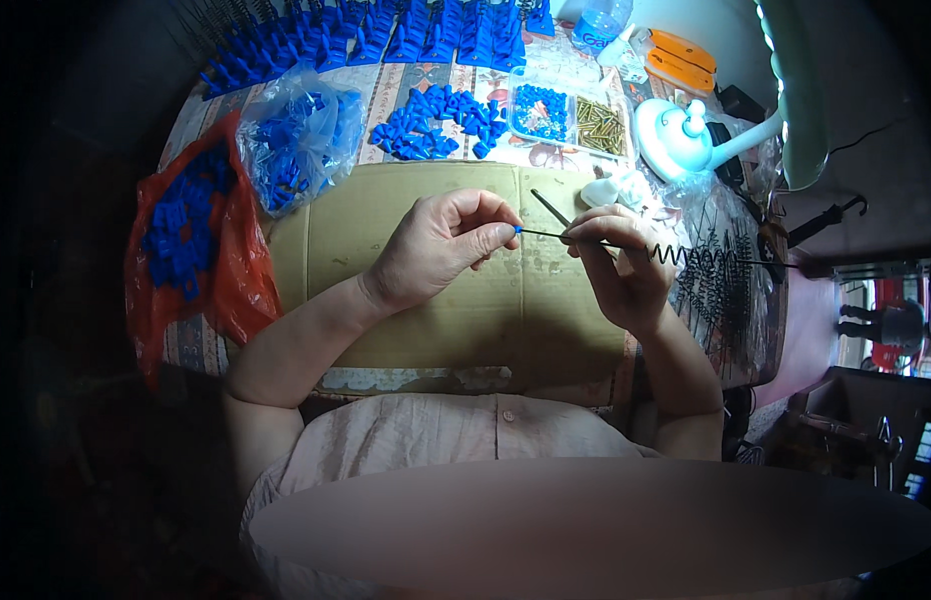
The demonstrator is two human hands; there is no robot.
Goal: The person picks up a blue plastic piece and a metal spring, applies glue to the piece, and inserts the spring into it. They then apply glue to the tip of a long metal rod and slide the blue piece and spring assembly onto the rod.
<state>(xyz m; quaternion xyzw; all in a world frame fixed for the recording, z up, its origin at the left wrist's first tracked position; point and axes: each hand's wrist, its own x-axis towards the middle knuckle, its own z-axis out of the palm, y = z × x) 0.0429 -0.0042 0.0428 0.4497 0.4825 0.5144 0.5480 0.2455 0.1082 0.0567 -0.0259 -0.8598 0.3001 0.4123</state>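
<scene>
My left hand [436, 245] pinches a small blue plastic piece [518, 230] between thumb and fingertips, above the cardboard sheet [416, 335]. A thin black rod with a spiral coil [676, 255] runs to the right from that piece; its near tip meets the blue piece. My right hand [626, 275] is closed around the straight part of this rod, left of the coil. A slim dark stick-like tool [549, 206] also juts up and left from the right hand's fingers; its kind is unclear.
Blue pieces [441, 120], a tub of blue beads [543, 110] and brass-coloured screws [599, 126] lie beyond the cardboard. Blue stands [416, 35] line the back. Left are a clear bag [301, 135] and a red bag [241, 290]. Right are a lamp [676, 140] and coiled rods [721, 285].
</scene>
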